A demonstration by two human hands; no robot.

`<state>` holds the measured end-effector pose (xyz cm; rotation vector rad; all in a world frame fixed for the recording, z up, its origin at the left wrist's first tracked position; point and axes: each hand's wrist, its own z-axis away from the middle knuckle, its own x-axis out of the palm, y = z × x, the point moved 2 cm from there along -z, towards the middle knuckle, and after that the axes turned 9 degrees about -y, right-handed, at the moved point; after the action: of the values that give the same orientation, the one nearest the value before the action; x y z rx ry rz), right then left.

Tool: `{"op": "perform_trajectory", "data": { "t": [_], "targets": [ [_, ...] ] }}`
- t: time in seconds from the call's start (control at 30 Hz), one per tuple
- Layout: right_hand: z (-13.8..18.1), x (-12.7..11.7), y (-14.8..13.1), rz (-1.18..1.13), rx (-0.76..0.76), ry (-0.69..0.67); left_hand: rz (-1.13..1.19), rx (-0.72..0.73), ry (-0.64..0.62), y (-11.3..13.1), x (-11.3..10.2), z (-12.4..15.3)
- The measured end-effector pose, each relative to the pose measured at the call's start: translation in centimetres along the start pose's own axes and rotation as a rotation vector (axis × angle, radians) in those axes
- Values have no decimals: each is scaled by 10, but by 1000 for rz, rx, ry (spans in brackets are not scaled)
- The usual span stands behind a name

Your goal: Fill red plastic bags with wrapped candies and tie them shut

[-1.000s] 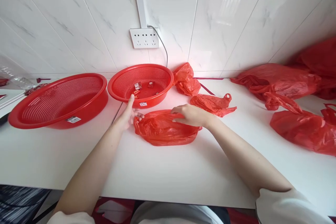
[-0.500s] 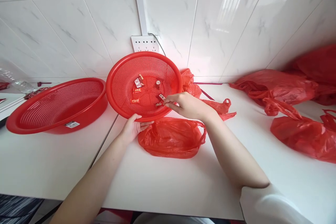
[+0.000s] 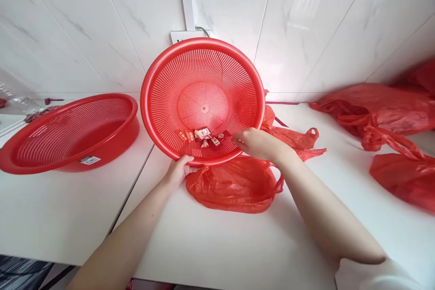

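A red plastic colander [image 3: 204,61] is tilted steeply, its open side facing me. Several small wrapped sweets [image 3: 203,133] in red and white wrappers are bunched at its low side. My left hand [image 3: 177,171] grips the lower rim, thumb over the edge and fingers underneath. Over the lower right part of the colander is my right hand [image 3: 256,145], its fingers curled together close to the sweets; whatever is between them is hidden. Directly below the colander, an open red plastic bag [image 3: 234,190] lies on the white table [image 3: 238,244].
On the left stands a second red colander [image 3: 102,145] with a white label. More red plastic bags [image 3: 377,104] lie on the right, and another bag [image 3: 295,138] is behind my right forearm. A socket strip [image 3: 175,36] is on the tiled wall. A table seam runs at left.
The colander has been tipped more steeply toward me and raised. The sweets have slid from its base into a cluster at the low side. My right hand has shifted right in view.
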<state>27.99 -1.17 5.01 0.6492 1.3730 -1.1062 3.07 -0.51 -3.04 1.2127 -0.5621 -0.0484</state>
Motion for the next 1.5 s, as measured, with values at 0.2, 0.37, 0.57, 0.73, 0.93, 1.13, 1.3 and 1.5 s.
{"op": "perform_trajectory", "data": {
  "t": [0.2, 0.37, 0.57, 0.73, 0.93, 1.13, 1.3, 1.5],
  "targets": [
    [-11, 13, -3, 99, 16, -40, -28, -6, -1, -5, 1, 1],
    [-21, 30, -15, 3, -167, 49, -18, -9, -32, -7, 4, 1],
    [-37, 62, -32, -131, -338, 142, -27, 5, -15, -7, 8, 2],
    [-38, 54, -26, -626, -306, 147, -8, -24, -47, -5, 9, 3],
    [-12, 12, -34, -1469, -547, -73, -19, -15, -93, -3, 8, 2],
    [26, -22, -48, -1636, -600, -137, -56, -2, -88, -5, 6, 2],
    [34, -30, -45, -1610, -604, -131, -63, -14, -100, -6, 8, 3],
    [33, -32, -41, -1407, -569, -49, -44, -32, -106, -8, 7, 3]
  ]
}}
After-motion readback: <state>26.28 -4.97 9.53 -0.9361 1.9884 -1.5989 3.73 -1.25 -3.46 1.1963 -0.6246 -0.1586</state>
